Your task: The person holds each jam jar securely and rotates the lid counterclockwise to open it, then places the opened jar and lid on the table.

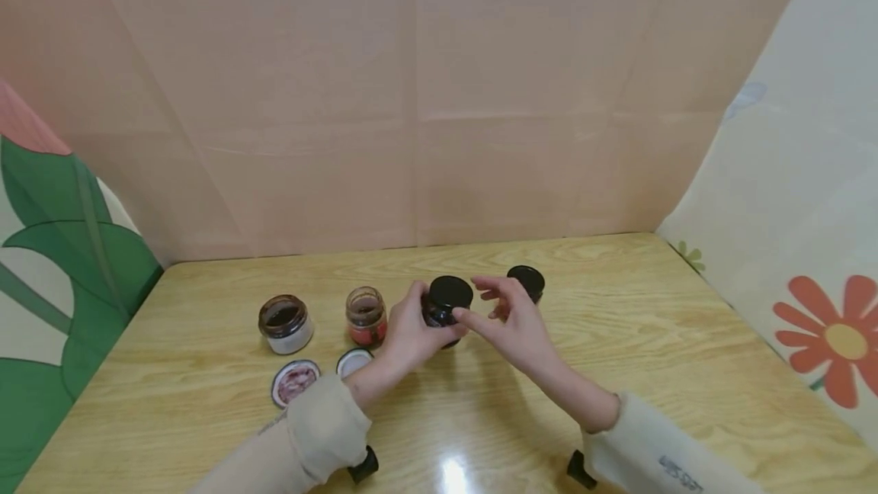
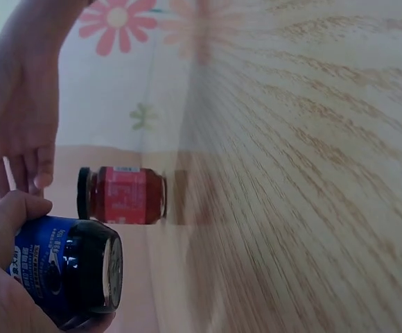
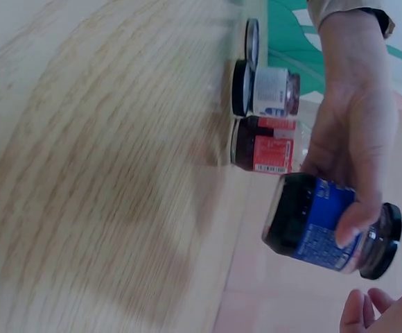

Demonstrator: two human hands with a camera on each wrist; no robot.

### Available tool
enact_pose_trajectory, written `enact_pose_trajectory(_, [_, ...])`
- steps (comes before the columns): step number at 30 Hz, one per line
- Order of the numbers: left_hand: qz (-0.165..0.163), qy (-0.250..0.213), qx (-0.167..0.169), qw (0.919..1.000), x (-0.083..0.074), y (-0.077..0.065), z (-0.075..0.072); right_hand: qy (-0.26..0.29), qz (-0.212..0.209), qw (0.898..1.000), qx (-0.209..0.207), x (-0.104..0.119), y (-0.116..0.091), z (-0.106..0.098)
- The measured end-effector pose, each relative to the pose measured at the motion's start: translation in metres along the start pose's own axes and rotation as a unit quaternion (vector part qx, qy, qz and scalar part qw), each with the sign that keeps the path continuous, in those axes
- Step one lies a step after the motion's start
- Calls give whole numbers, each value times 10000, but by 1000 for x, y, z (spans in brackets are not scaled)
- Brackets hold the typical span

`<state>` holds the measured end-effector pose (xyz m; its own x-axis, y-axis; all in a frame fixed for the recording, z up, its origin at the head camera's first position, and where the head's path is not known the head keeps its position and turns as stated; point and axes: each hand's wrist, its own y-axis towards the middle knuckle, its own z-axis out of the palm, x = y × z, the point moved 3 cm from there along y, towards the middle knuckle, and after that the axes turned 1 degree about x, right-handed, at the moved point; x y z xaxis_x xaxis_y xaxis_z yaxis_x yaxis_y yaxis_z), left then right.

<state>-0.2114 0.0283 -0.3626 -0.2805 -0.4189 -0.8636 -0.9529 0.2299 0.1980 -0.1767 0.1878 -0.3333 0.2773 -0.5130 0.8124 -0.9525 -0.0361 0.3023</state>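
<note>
My left hand (image 1: 410, 332) grips a dark glass jar with a blue label (image 3: 329, 225) around its body and holds it above the table. Its black lid (image 1: 450, 292) is on and faces up. Beside that lid is my right hand (image 1: 514, 334), thumb and fingers spread apart; the right wrist view shows a gap between them and the lid. Behind the right hand, a red-labelled jar with a black lid (image 2: 126, 195) stands upright on the table.
Left of my hands stand an uncovered red-labelled jar (image 1: 366, 328) and an uncovered white-labelled jar (image 1: 290, 338). A stained lid (image 1: 296, 383) and a whitish lid (image 1: 353, 361) lie in front of them on the wooden table (image 1: 617, 311). A pink cloth (image 1: 343, 97) hangs behind.
</note>
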Motion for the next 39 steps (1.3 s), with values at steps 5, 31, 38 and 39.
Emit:
enact_pose_trajectory(5, [242,150,-45,9996,-8,-5,-2,4,-101,9999,-107,4,-2,5])
enact_pose_trajectory(31, [586,530,-361,9962,-19,-17,-5,788,330,9927,-855,8,-1,26])
enact_pose_trajectory(38, [601,212,-287,9976,-20,-21,-6,874,371,9928,-726,12,-4,22])
enact_pose_trajectory(39, [602,164,-282,9977,-20,-21,-6,919,345,9927,-698,12,-4,22])
